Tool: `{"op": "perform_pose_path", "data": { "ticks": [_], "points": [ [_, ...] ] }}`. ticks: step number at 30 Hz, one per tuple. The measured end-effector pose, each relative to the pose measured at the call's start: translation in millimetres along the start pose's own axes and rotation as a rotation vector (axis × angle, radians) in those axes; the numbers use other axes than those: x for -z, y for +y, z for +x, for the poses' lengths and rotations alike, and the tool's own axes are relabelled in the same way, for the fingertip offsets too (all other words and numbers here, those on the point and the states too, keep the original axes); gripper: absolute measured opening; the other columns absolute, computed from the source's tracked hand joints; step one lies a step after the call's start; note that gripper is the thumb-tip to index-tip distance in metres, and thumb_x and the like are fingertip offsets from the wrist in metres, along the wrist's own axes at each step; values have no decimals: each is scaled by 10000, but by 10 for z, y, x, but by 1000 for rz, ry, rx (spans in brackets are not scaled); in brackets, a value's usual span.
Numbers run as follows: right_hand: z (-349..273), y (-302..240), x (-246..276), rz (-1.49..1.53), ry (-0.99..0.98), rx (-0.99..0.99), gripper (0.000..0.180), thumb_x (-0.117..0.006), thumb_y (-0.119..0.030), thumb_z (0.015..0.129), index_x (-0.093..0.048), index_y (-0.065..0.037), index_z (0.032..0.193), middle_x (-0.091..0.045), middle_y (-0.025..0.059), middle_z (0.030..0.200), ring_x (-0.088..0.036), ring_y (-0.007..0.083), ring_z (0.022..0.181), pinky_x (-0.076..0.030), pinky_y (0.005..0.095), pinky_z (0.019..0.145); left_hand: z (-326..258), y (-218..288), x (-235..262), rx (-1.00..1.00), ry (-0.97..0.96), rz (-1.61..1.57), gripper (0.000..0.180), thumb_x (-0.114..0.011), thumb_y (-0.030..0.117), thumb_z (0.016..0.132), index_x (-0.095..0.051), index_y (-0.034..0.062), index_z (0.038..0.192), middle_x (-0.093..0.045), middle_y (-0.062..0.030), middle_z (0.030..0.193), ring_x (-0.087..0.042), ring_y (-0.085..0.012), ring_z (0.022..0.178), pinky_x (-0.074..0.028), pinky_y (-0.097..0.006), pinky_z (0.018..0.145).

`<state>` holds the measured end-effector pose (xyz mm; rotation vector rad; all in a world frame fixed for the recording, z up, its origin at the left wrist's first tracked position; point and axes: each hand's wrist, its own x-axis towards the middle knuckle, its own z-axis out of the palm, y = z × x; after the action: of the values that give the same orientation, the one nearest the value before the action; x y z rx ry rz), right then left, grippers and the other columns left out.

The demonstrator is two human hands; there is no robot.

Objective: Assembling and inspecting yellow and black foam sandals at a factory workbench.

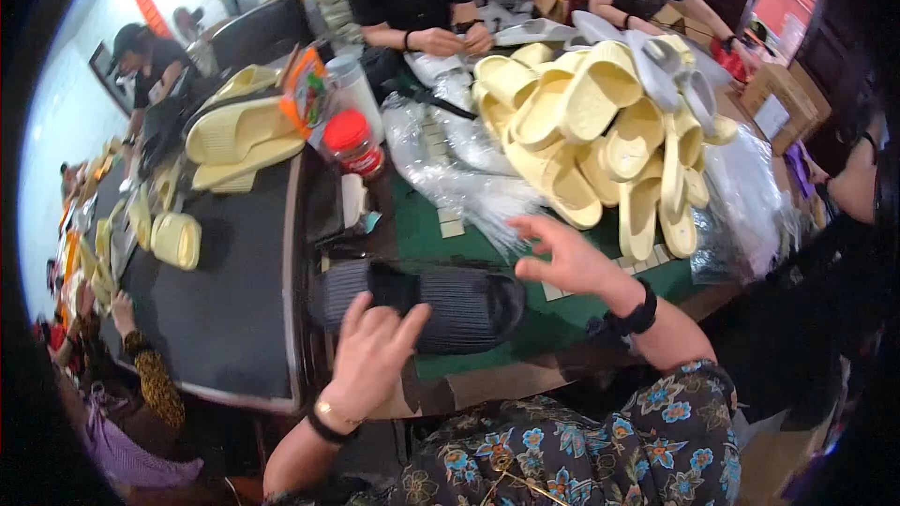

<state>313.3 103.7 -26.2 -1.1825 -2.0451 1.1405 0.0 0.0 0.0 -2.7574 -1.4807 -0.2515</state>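
Note:
A pair of black ribbed slippers [469, 307], or one slipper with a wide strap, lies sideways at the near edge of the green table top; I cannot tell which. My left hand [373, 349] is on its near side, some fingers bent against it and others pointing away. Above its right end hovers my right hand [570, 258], holding nothing, fingers apart. Close to that hand, clear plastic bags [469, 192] lie spread out. A large heap of pale yellow slippers [577, 122] rises just beyond it.
A red-lidded jar [349, 141] and more yellow slippers [246, 136] stand to the left, by a black table [220, 319]. A cardboard box [783, 108] sits at the right. Across the table a person [412, 0] handles something small; other people work around.

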Motion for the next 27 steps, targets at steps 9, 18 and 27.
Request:
{"op": "perform_pose_path", "data": {
  "ticks": [9, 18, 27],
  "points": [
    [-163, 270, -720, -200, -125, 85, 769, -752, -374, 769, -448, -2, 1369, -525, 229, 1319, -487, 381, 1233, -409, 435, 1033, 13, 7, -543, 166, 278, -302, 757, -859, 227, 637, -523, 62, 1295, -487, -155, 1328, -458, -363, 1244, -361, -471, 1058],
    [-277, 318, -725, -76, -159, 0, 646, -740, -287, 816, -490, -23, 1350, -595, 189, 1234, -594, 307, 1054, -470, 390, 940, 26, -171, -744, 670, 317, -506, 953, -843, 331, 708, -334, 1, 1443, -448, -261, 1356, -497, -425, 1204, -431, -478, 1001],
    [-485, 549, -762, 392, -150, -396, 512, -643, -77, 883, -459, -45, 1359, -582, 31, 869, -553, 84, 738, -479, 247, 626, -147, -37, -730, 771, 510, -538, 931, -854, 199, 662, -367, 0, 1430, -433, -217, 1334, -444, -377, 1249, -394, -448, 1043]
  ]
}}
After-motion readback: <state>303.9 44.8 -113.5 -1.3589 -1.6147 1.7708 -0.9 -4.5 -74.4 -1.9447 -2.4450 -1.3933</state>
